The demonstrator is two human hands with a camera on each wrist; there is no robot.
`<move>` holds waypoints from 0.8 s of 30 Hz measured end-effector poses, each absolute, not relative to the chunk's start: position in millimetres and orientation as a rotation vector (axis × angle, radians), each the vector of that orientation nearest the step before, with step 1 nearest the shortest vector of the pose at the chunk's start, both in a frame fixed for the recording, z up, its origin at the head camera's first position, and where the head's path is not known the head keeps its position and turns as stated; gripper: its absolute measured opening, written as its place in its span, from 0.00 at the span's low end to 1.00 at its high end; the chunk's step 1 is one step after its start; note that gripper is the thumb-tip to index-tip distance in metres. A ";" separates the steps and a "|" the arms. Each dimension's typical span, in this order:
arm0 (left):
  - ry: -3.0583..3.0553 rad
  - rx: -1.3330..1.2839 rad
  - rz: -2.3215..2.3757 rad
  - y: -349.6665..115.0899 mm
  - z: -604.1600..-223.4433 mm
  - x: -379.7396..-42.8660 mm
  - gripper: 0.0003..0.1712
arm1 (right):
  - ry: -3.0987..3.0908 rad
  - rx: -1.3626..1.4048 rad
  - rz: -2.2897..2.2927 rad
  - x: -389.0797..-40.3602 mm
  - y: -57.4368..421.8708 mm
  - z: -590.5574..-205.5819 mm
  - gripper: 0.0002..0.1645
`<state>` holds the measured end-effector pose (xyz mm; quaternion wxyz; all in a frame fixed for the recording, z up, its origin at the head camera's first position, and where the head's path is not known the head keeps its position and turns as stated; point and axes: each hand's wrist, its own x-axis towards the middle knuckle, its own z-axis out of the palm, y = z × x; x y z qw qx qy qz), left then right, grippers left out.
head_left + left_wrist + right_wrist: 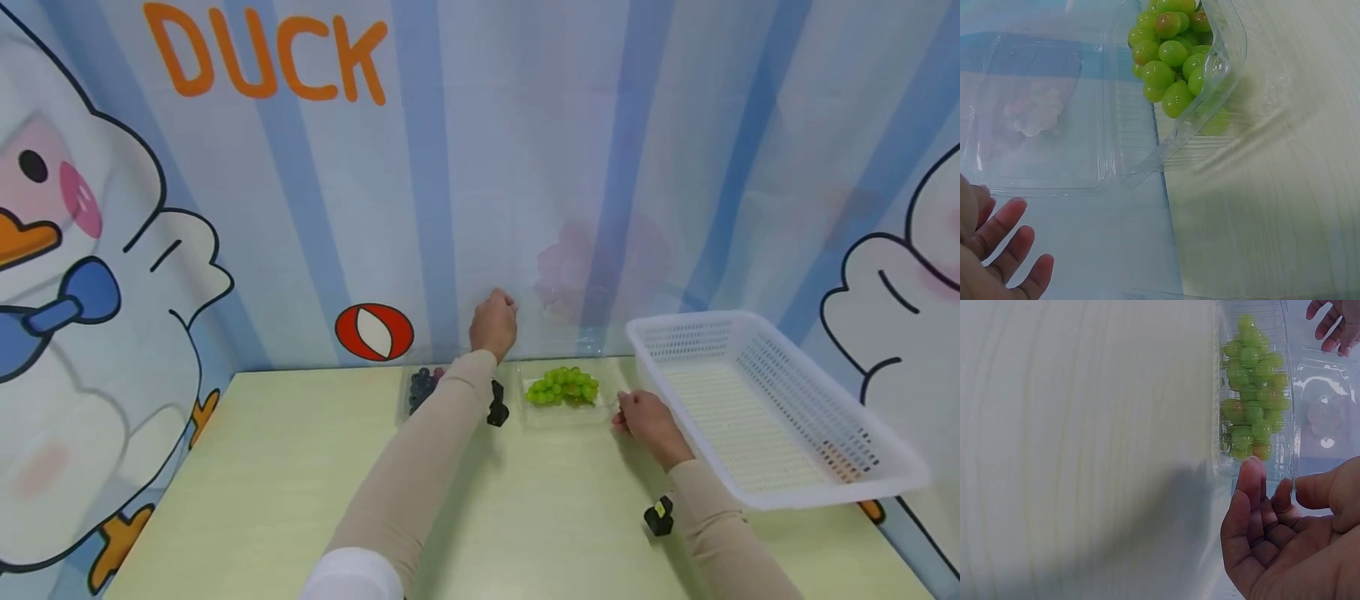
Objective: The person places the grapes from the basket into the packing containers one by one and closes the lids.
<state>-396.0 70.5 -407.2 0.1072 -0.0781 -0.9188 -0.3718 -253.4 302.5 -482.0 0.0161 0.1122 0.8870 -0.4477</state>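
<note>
A bunch of green grapes (pixel 562 387) lies in a clear plastic box (pixel 566 417) at the back of the table. The box's transparent lid (pixel 1041 119) is folded back from the hinge, against the curtain. My left hand (pixel 493 323), left of the lid, holds nothing; its fingers are loosely bent near the lid's corner in the left wrist view. With thumb and curled fingers, my right hand (pixel 645 423) pinches the right end of the box at its rim. In the right wrist view, its fingertips (pixel 1252 467) are right beside the lowest grapes.
Dark grapes (pixel 422 387) sit in another clear box, left of the green ones and partly behind my left arm. A white plastic basket (pixel 720 471) stands on the right, close to my right forearm. The striped duck curtain (pixel 480 167) hangs along the table's back edge.
</note>
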 end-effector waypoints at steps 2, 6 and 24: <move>-2.703 -0.241 -1.086 69.7 -406.3 -396.1 0.10 | 2.759 0.346 -1.389 -254.3 303.5 -482.7 0.24; -2.708 -0.268 -1.078 68.7 -406.1 -396.9 0.10 | 2.745 0.355 -1.379 -256.7 305.0 -485.6 0.24; -2.675 -0.547 -1.086 55.8 -406.6 -389.2 0.09 | 2.690 0.363 -1.436 -255.9 304.5 -483.9 0.26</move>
